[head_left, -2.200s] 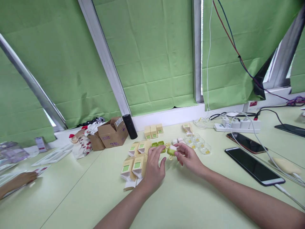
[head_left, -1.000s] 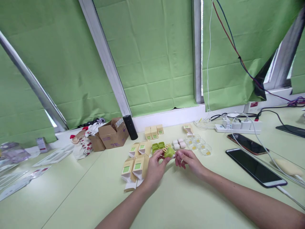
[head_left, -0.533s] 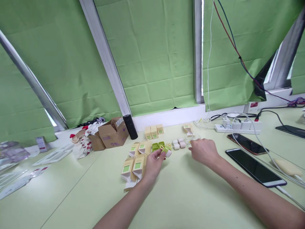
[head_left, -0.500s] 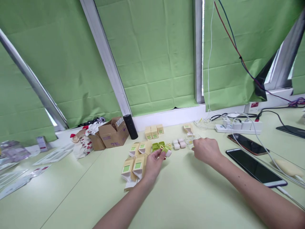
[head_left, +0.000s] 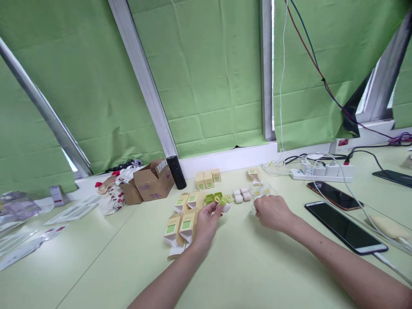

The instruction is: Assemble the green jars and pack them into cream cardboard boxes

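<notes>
My left hand [head_left: 206, 221] pinches a small green-and-white container with a pale yellow loop [head_left: 224, 206]. My right hand [head_left: 272, 210] is closed over the table, with the edge of a small clear plastic piece [head_left: 252, 210] showing at its fingertips. Just behind it sit clear plastic pieces with yellow centres [head_left: 262, 190]. Between the hands are several pinkish-white pieces [head_left: 242, 195]. Green pieces [head_left: 210, 197] and small yellow pieces [head_left: 228, 198] lie behind my left fingers. Left of that hand stand small beige cartons with green labels [head_left: 172, 228], flaps open.
More small cartons [head_left: 208, 178] stand at the back, and one open carton [head_left: 254, 176] sits farther right. A black cylinder [head_left: 176, 171] and a cardboard box [head_left: 154, 182] are at the back left. Phones [head_left: 344, 225], cables and a white power strip [head_left: 322, 174] occupy the right side.
My right hand has moved slightly left and toward me, away from the clear plastic pieces, with a clear piece at its fingertips. The left hand stays almost still, holding the green-and-white container.
</notes>
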`<state>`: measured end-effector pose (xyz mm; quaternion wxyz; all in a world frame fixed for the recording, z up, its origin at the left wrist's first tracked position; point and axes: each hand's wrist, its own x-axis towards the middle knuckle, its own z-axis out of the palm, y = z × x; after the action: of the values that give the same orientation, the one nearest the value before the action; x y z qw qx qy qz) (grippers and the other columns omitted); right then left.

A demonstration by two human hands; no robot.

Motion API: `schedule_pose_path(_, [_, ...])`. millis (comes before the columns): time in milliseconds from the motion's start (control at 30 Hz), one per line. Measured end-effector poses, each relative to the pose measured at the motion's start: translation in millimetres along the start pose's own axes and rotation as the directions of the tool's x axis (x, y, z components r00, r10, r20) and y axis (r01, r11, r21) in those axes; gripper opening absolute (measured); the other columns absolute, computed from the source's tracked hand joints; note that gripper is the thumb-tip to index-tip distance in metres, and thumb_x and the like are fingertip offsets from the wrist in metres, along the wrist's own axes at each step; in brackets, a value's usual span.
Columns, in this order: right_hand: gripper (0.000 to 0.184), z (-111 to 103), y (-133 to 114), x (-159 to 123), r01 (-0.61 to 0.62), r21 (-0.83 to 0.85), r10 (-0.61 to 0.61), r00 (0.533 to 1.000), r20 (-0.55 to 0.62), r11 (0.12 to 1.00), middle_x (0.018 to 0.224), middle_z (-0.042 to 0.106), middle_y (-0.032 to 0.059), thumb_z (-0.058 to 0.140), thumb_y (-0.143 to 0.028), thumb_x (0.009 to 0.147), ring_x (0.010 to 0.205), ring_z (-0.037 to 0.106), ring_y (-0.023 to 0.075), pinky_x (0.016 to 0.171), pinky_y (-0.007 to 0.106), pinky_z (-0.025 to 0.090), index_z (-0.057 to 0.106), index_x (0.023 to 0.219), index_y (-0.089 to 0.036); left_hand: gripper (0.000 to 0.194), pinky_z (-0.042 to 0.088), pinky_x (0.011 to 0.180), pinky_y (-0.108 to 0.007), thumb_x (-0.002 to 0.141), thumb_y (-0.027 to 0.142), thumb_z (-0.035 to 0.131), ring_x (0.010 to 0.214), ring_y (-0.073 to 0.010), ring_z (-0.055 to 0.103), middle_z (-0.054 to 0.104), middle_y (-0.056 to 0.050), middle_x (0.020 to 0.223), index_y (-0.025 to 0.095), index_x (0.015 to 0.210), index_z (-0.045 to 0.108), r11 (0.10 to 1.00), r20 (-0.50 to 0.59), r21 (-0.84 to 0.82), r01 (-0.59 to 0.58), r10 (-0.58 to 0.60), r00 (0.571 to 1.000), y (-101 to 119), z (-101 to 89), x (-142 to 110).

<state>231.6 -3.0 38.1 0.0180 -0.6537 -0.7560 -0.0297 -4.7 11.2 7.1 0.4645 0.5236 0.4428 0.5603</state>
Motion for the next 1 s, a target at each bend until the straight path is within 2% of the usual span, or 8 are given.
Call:
schedule_pose_path(167, [0.020,16.0,-26.6,-8.4,0.220,0.192,-0.200,0.973,-0.117,0.957,0.084,0.079,0.0113,0.060,-0.028,0.096,0.079,0.074,0.0272,0.066,0.032,0.038,0.076,0.087,-0.021,0.055,0.056,0.085,-0.035,0.070,0.057,0.089,0.093,-0.0252,0.073,0.081,-0.014,0.108,0.016,0.105,0.081,1.000,-0.028,-0.024,-0.010,0.009,1.000,-3.2,-1.5,2.6])
schedule_pose_path(333, [0.025,26.6,-15.6,0.5,0.222,0.460,-0.143,0.969,-0.202,0.860,0.084,0.075,0.0026,0.067,-0.021,0.087,0.083,0.069,0.0231,0.070,0.030,0.040,0.070,0.112,-0.026,0.056,0.055,0.083,-0.033,0.069,0.058,0.090,0.094,-0.0244,0.073,0.080,-0.014,0.110,0.015,0.104,0.080,0.999,-0.052,-0.042,-0.004,0.002,0.999,-8.0,-4.2,7.2])
schedule_pose_path(433, [0.052,39.9,-5.7,10.4,0.274,0.609,-0.156,0.958,-0.240,0.744,0.115,0.072,0.0059,0.061,-0.002,0.072,0.105,0.067,0.0227,0.083,0.031,0.046,0.066,0.119,-0.024,0.056,0.055,0.083,-0.032,0.070,0.058,0.089,0.094,-0.0240,0.072,0.080,-0.014,0.111,0.015,0.104,0.080,0.999,-0.054,-0.053,0.002,-0.005,0.999,-9.4,-5.1,7.8])
schedule_pose_path(533, [0.072,56.7,-4.0,19.0,0.263,0.761,-0.168,0.965,-0.203,0.593,0.135,0.065,0.0117,0.060,0.001,0.062,0.118,0.063,0.0260,0.095,0.035,0.048,0.062,0.130,-0.021,0.057,0.055,0.082,-0.031,0.070,0.058,0.089,0.093,-0.0232,0.072,0.080,-0.013,0.111,0.015,0.105,0.080,0.998,-0.055,-0.066,0.002,-0.005,0.998,-9.4,-4.8,7.2])
schedule_pose_path(667, [0.055,65.8,-8.9,25.7,0.219,0.880,-0.241,0.963,-0.124,0.421,0.119,0.073,0.0101,0.063,-0.006,0.061,0.108,0.065,0.0271,0.093,0.038,0.050,0.068,0.115,-0.017,0.059,0.054,0.081,-0.031,0.069,0.060,0.089,0.089,-0.0212,0.071,0.080,-0.013,0.109,0.015,0.107,0.080,0.998,-0.064,-0.063,0.004,-0.008,0.998,-8.8,-3.8,7.3])
schedule_pose_path(767, [0.048,61.5,-10.6,27.8,0.155,0.957,-0.217,0.971,-0.102,0.243,0.112,0.075,0.0092,0.072,-0.016,0.061,0.106,0.066,0.0283,0.090,0.038,0.050,0.069,0.109,-0.018,0.059,0.054,0.081,-0.031,0.069,0.060,0.089,0.089,-0.0216,0.071,0.080,-0.013,0.108,0.015,0.105,0.081,0.997,-0.068,-0.075,-0.010,0.005,0.998,-8.2,-3.9,8.3])
schedule_pose_path(933, [0.047,54.1,-8.1,27.2,0.002,0.967,-0.123,0.992,-0.035,-0.256,0.112,0.075,0.0126,0.076,-0.048,0.077,0.101,0.069,0.0276,0.080,0.036,0.051,0.068,0.113,-0.020,0.058,0.054,0.082,-0.031,0.070,0.063,0.087,0.094,-0.0223,0.071,0.080,-0.014,0.110,0.014,0.102,0.081,0.993,-0.069,-0.114,-0.011,0.003,0.998,-7.1,-4.8,8.3])
schedule_pose_path(1000, [0.038,53.8,-6.6,26.1,-0.061,0.917,-0.113,0.994,0.017,-0.394,0.113,0.075,0.0138,0.070,-0.052,0.084,0.102,0.070,0.0283,0.080,0.038,0.052,0.067,0.106,-0.021,0.058,0.054,0.084,-0.031,0.071,0.063,0.086,0.096,-0.0230,0.071,0.080,-0.014,0.111,0.014,0.102,0.081,0.993,-0.057,-0.115,-0.010,0.003,0.998,-6.8,-4.9,7.7])
